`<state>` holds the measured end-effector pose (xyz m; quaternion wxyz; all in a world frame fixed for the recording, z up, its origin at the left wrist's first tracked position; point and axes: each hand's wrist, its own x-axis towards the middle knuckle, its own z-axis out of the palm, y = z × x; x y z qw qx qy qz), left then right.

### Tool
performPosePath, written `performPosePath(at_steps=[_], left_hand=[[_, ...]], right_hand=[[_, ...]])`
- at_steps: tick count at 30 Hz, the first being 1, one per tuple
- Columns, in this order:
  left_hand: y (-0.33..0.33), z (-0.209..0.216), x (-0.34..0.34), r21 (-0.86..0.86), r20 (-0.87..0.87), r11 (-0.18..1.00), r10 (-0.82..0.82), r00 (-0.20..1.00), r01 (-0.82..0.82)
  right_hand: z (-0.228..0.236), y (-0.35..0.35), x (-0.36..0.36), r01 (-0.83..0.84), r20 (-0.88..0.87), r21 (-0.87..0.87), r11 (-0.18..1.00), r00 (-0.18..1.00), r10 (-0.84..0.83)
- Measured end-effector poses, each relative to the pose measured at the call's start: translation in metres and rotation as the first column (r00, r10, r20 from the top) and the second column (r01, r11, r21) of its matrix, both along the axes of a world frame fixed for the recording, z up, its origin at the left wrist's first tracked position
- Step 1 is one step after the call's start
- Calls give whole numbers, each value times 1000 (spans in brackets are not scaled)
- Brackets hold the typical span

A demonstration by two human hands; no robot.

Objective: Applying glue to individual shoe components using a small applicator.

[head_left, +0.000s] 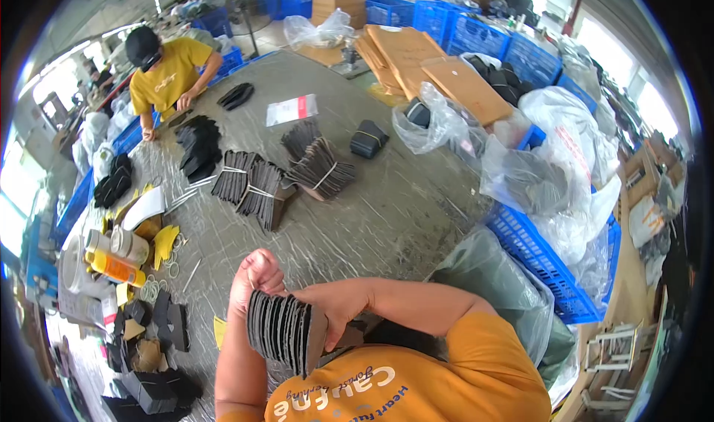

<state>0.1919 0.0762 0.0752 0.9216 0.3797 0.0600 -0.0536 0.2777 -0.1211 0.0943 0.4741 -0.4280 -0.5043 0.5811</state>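
Observation:
A thick stack of dark, flat pieces (282, 333) is close to my chest, its many layered edges facing left. My right hand (335, 318) grips the stack from its right side, the fingers partly hidden behind it. At the stack's upper left corner my left hand (256, 277) is closed in a fist, pinching what looks like a thin pale band. Farther out on the table lie banded bundles of similar dark pieces (256, 187), and another banded bundle (320, 161) leans beside them. A smaller black bundle (368, 139) rests to their right.
Bottles (115, 266), loose rubber bands (152, 288) and black pieces (171, 321) crowd the table's left side. A co-worker (167, 76) in yellow handles dark pieces at the far left. Blue crates (550, 266) with plastic bags stand at right; brown cardboard (405, 57) lies behind.

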Motion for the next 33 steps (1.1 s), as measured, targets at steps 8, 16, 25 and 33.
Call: performPosePath(at_steps=[8,16,25,33], left_hand=[[-21,50,24,984,150,-88,-61,987,-155],[-57,-12,28,686,-64,-711,-270,961,-155],[9,-70,51,797,-245,544,-107,963,263],[-56,-6,45,861,227,487,-108,968,-148]], right_hand=[[-38,-15,41,469,876,331,819,170,-452],[-58,-20,83,700,820,467,541,-113,-561],[-54,-42,44,362,657,704,611,-7,-754],[-30,-65,70,980,361,124,154,100,-927]])
